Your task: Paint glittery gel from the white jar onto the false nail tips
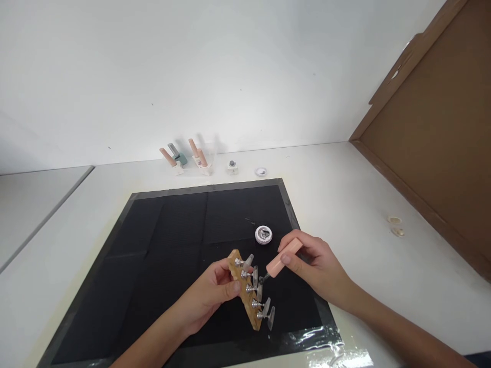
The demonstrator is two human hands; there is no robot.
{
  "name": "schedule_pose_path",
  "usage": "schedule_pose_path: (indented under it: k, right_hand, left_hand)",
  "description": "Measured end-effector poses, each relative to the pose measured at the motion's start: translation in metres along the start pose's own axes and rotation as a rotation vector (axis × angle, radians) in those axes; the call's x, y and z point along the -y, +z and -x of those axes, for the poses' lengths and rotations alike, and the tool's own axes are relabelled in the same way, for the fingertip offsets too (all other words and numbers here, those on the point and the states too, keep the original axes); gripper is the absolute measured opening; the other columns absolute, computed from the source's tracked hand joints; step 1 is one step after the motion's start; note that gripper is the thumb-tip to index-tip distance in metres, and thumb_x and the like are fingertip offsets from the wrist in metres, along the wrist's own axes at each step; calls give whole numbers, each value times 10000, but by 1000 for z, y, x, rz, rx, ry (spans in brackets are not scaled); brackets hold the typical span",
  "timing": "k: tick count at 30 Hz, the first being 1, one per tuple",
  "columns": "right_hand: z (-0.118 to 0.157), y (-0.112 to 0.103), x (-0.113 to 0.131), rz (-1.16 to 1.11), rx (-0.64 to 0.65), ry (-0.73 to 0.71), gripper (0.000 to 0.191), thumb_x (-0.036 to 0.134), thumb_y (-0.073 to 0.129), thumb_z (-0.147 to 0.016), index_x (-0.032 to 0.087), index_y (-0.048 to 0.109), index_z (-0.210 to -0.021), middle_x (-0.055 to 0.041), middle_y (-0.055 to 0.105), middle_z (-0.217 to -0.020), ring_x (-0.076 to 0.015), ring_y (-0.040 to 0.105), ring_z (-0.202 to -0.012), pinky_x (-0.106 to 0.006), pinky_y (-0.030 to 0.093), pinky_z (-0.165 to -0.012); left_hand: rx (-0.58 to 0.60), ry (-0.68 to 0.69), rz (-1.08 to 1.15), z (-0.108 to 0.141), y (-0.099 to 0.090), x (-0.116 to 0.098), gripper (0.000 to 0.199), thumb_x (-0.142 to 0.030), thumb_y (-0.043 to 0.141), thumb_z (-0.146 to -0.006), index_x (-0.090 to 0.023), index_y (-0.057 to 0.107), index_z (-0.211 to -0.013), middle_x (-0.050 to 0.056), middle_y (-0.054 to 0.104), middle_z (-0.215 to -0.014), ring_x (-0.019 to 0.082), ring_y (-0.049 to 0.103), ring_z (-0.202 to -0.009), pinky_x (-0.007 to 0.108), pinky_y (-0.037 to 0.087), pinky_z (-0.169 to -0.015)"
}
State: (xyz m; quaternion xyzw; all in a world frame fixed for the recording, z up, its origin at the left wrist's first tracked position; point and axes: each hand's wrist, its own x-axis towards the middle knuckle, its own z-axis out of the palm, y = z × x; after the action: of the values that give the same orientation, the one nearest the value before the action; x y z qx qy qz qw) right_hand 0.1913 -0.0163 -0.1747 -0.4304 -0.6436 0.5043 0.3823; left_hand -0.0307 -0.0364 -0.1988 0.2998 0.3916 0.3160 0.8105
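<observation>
My left hand (218, 291) grips a wooden holder (244, 291), its fingers closed round the upper left edge. Several clear nail tips (255, 277) stand out from the holder on silvery stands. In my right hand (310, 260) is a pink brush cap (284, 257), pinched between thumb and fingers. Its dark brush end points down left and lies close to the middle tips; whether it touches one is hard to tell. Just above the hands, a small round open pot (263, 234) with silvery contents rests on the black mat (176, 245).
Pink-capped bottles (200, 157) and a green bottle (178, 155) lean near the wall. Beside them are a small clear jar (232, 167) and a round lid (261, 171). Two small beige pieces (397, 226) lie at right, near an upright cardboard box (433, 128).
</observation>
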Motion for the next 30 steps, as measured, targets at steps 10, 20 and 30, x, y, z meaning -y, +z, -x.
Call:
schedule_pose_path:
  k: [10, 20, 30]
  right_hand:
    - [0, -3, -2, -60, -36, 14, 186, 395, 534, -893, 220, 585, -857, -2, 626, -705, -108, 464, -546, -235, 390, -507]
    - [1, -4, -1, -25, 4, -64, 86, 295, 517, -887, 227, 539, -841, -10, 628, -747, -118, 505, -550, -248, 439, -514]
    - [2, -6, 1, -12, 16, -104, 53, 236, 507, -874, 226, 537, -832, -8, 623, -737, -124, 503, -563, -254, 446, -526]
  left_hand:
    - [0, -6, 53, 0, 1, 0, 342, -348, 808, -620, -175, 703, -895, 25, 646, -809, 161, 579, -785, 282, 415, -758]
    - [-1, -2, 107, 0, -2, 2, 274, -305, 770, -689, -191, 708, -931, 38, 661, -877, 166, 596, -827, 316, 430, -801]
    - [9, -1, 119, 0, -1, 1, 275, -303, 760, -703, -185, 709, -946, 45, 672, -896, 166, 605, -848, 310, 444, -813]
